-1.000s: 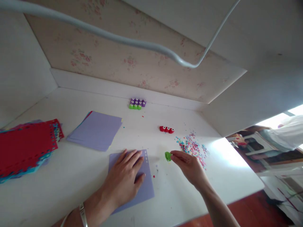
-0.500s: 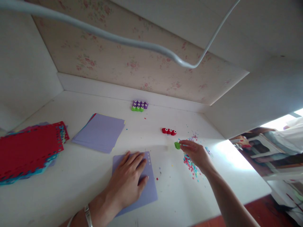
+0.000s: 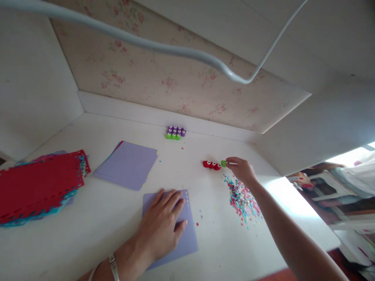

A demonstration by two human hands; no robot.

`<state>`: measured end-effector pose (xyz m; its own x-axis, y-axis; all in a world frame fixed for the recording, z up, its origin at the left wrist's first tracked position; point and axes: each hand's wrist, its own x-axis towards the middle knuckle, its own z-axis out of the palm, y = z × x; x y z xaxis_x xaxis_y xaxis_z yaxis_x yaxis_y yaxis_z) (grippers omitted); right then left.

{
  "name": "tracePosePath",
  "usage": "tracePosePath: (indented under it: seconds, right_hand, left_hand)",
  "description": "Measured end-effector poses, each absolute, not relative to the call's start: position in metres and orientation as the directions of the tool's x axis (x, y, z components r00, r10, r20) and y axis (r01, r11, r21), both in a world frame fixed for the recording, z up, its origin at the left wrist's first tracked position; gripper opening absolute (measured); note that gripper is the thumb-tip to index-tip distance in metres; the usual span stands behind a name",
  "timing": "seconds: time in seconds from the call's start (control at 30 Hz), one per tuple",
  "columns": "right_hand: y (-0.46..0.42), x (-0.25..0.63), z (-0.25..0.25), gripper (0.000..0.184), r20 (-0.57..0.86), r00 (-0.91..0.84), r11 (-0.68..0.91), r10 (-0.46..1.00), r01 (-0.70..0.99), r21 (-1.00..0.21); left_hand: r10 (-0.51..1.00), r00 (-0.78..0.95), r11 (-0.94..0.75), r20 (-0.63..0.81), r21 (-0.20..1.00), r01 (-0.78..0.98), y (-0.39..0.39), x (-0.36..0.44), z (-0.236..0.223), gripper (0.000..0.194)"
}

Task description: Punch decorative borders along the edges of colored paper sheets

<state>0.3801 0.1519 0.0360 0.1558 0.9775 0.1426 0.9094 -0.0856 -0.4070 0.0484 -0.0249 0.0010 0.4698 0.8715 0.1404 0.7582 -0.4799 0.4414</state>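
Note:
My left hand (image 3: 164,224) lies flat with fingers spread on a purple paper sheet (image 3: 186,242). Small shaped holes run down that sheet's upper right edge. Between the fingertips of my right hand (image 3: 241,169) is a small green craft punch (image 3: 224,163), at the right end of a row of red craft punches (image 3: 211,165); whether it touches them or the table I cannot tell. Further back, purple craft punches (image 3: 177,130) stand in rows with green ones (image 3: 173,136) in front.
A stack of purple paper (image 3: 127,166) lies left of centre. Red sheets with punched edges (image 3: 41,183) are piled at the far left. Colourful paper bits (image 3: 241,201) are scattered beneath my right forearm. A white cable (image 3: 164,47) crosses overhead, and a white panel (image 3: 316,128) bounds the right side.
My right hand has moved away from me with the green craft punch, to the end of the red row. My left hand stays on the sheet. The view has shifted slightly.

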Motion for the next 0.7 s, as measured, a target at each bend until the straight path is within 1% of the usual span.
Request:
tracePosePath:
  seconds: [0.17, 0.3, 0.43, 0.53, 0.63, 0.7]
  right_hand:
    - [0.164, 0.374, 0.025, 0.026, 0.122, 0.153, -0.1, 0.981, 0.927, -0.362]
    - [0.17, 0.372, 0.028, 0.028, 0.109, 0.152, -0.108, 0.982, 0.936, -0.336]
    - [0.177, 0.354, 0.044, 0.031, 0.172, 0.147, -0.086, 0.974, 0.943, -0.322]
    - [0.183, 0.315, 0.051, 0.032, 0.2, 0.038, 0.032, 0.979, 0.941, -0.337]
    - [0.193, 0.26, 0.045, 0.035, 0.16, -0.16, 0.208, 0.974, 0.911, -0.357]
    - [0.204, 0.223, 0.036, 0.04, 0.127, -0.274, 0.302, 0.953, 0.88, -0.368]
  left_hand:
    - [0.88, 0.46, -0.457, 0.118, 0.476, 0.752, -0.024, 0.047, 0.004, 0.047]
    - [0.888, 0.445, -0.437, 0.113, 0.508, 0.742, -0.024, 0.046, 0.002, 0.048]
    - [0.885, 0.449, -0.442, 0.123, 0.519, 0.731, -0.024, 0.045, 0.0, 0.047]
    - [0.886, 0.438, -0.448, 0.152, 0.52, 0.727, -0.026, 0.046, -0.001, 0.044]
    - [0.887, 0.419, -0.456, 0.195, 0.515, 0.725, -0.026, 0.046, -0.001, 0.043]
    - [0.89, 0.396, -0.454, 0.224, 0.506, 0.734, -0.025, 0.047, 0.0, 0.042]
